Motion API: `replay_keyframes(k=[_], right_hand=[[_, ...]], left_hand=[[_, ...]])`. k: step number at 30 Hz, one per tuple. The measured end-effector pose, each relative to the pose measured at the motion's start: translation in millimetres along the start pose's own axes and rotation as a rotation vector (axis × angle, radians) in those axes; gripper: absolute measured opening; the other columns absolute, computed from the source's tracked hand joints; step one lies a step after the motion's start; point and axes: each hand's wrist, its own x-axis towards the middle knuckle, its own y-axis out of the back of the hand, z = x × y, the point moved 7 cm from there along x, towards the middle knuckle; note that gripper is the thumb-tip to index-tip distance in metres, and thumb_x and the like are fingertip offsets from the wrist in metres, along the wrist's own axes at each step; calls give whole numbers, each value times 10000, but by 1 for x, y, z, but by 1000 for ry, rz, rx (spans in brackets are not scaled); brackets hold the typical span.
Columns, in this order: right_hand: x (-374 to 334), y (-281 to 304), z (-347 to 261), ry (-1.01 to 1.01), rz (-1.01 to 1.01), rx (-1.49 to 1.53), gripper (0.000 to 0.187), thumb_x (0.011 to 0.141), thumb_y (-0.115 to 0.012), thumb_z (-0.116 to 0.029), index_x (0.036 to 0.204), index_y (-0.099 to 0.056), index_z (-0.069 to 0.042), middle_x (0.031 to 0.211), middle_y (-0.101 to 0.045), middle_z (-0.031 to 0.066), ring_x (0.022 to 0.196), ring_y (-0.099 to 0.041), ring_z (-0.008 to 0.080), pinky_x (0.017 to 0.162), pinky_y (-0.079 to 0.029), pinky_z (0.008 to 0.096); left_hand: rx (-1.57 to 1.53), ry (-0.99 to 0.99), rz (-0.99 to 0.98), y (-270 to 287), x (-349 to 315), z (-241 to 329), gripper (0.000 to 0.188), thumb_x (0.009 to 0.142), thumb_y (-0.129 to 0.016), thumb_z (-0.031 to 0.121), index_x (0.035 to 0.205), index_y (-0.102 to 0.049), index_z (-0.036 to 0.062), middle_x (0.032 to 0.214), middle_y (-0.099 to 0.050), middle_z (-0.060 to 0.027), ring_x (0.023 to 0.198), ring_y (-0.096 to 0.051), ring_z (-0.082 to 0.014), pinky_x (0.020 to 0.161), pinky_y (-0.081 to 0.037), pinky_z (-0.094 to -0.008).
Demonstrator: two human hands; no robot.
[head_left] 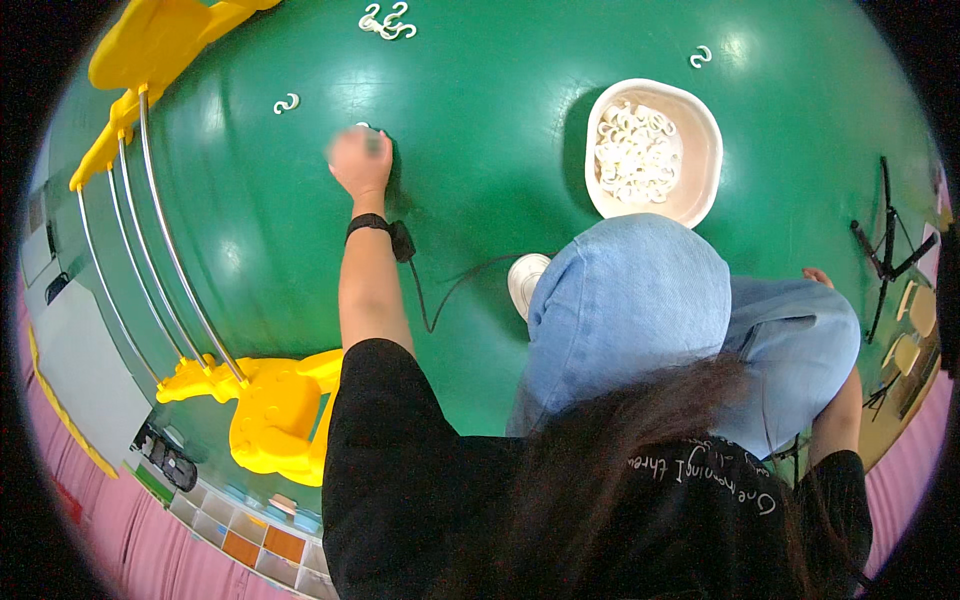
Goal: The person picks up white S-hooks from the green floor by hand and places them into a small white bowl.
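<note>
My left hand (361,162) reaches down to the green floor, its fingers curled and partly blurred. A bit of a white plastic S-hook (362,126) peeks out at its fingertips; the hand hides most of it. One loose S-hook (287,104) lies to the left of this hand. Farther off, several white hooks (387,21) sit in a small cluster. To the right stands a cream plastic tub (704,165), with a heap of white hooks (636,150) inside. Beyond my right knee only the fingertips of my right hand (817,277) show.
Another single hook (701,57) lies beyond the tub. A yellow animal-shaped rack (275,420) with metal bars runs along the left. My bent knee (640,290) is close to the tub. A black cable (430,328) trails from my wrist strap. A black stand (888,230) is at right.
</note>
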Motion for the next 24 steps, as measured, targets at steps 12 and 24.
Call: replay_keyframes(k=[12,24], right_hand=[[44,-33,-36,111,-67,27,355,910,-620,-273,1153,-593,-16,961,-663,79,853,-615,155,732,-501,309],[11,-64,-117,89,-108,14,363,941,-542,-254,1254,-537,-70,1043,-645,96,846,-625,182,715,-516,314]], left_hand=[[-583,20,-59,30,4,86,259,771,-717,265,837,-580,55,891,-556,-124,822,-561,-305,711,-471,-401],[-1145,-698,-432,104,-23,371,332,798,-698,351,969,-638,73,987,-569,-110,896,-596,-287,797,-487,-387]])
